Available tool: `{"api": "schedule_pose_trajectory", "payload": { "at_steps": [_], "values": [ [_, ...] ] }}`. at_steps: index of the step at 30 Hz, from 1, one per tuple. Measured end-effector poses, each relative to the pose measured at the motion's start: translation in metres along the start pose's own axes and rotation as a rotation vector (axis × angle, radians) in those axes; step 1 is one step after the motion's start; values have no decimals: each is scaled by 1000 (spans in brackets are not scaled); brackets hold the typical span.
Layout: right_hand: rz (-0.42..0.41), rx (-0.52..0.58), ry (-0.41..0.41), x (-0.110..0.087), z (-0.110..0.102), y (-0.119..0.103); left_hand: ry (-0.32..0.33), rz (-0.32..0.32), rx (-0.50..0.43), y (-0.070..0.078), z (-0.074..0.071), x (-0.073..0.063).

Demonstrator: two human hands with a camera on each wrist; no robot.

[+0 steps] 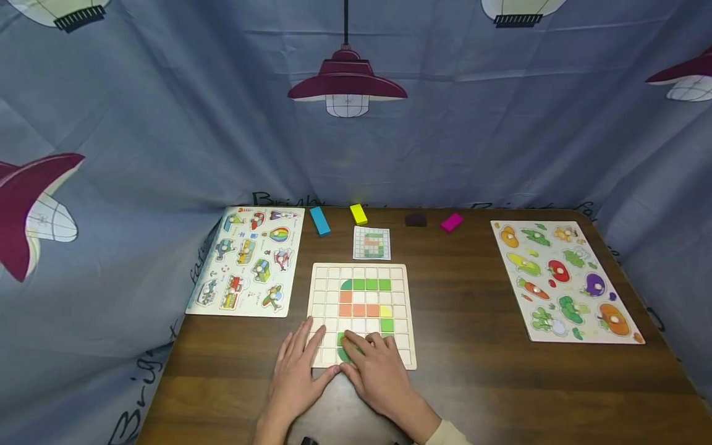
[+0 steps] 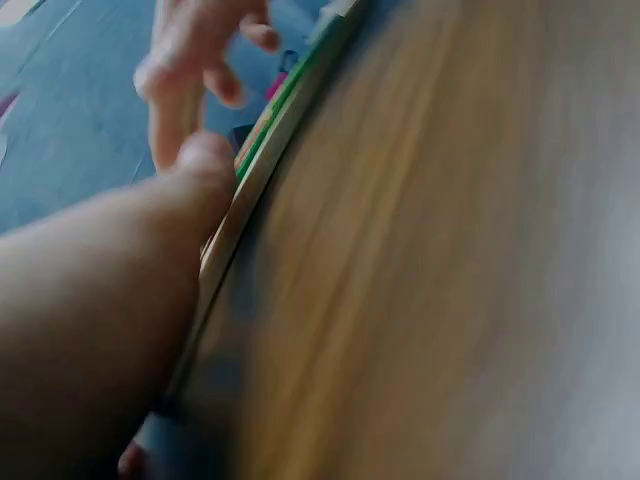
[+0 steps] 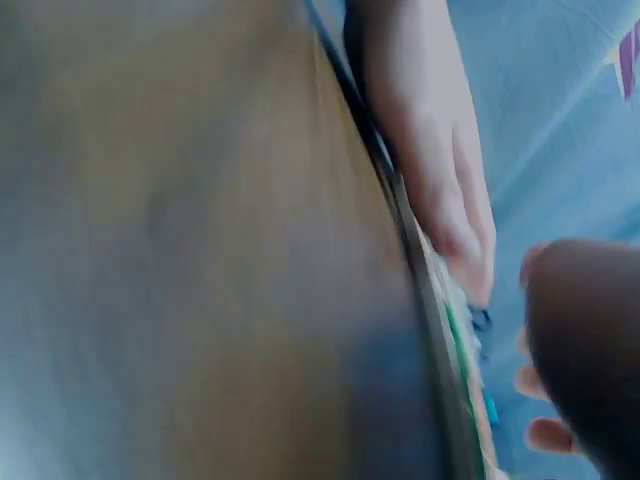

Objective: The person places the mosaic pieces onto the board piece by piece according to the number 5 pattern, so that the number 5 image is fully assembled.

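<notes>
In the head view a square wooden grid board (image 1: 411, 315) lies flat on the table, with green, orange and yellow tiles forming a pattern. My left hand (image 1: 295, 377) rests at its lower left corner, fingers extended along the left edge and the thumb at the bottom edge. My right hand (image 1: 380, 372) lies over the lower part, its slightly bent fingertips touching down among the tiles. Beside them show green tiles (image 1: 341, 339) at the lower left; the hand hides several squares. A small pattern card (image 1: 371, 243) sits just beyond the board.
Toward the back are a blue block (image 1: 319, 221), a yellow block (image 1: 358, 214), a dark block (image 1: 415, 220) and a magenta block (image 1: 452, 222). A vehicle puzzle board (image 1: 250, 296) lies at left, a vegetable puzzle board (image 1: 539, 247) at right. A blue curtain (image 1: 222, 123) hangs behind the table.
</notes>
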State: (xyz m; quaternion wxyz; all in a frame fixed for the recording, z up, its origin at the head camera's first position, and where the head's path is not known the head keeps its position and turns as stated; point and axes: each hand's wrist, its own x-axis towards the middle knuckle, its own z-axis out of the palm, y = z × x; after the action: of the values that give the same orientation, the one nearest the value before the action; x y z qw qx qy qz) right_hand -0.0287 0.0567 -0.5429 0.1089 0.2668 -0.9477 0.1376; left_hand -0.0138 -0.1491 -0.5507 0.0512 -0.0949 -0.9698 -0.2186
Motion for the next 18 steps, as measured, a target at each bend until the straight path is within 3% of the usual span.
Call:
{"api": "schedule_pose_trajectory", "payload": {
  "at_steps": [4,7,13,18],
  "values": [
    [48,48,34,-6,-10,16,-25,27,71,-2,-12,1],
    [115,47,52,-9,-22,45,-9,26,145,-7,-27,8],
    [287,-29,-30,-10,-53,114,-26,-19,225,-20,-55,32],
    [335,-36,-85,-10,-64,140,-51,-43,250,-31,-63,41]
  ]
}}
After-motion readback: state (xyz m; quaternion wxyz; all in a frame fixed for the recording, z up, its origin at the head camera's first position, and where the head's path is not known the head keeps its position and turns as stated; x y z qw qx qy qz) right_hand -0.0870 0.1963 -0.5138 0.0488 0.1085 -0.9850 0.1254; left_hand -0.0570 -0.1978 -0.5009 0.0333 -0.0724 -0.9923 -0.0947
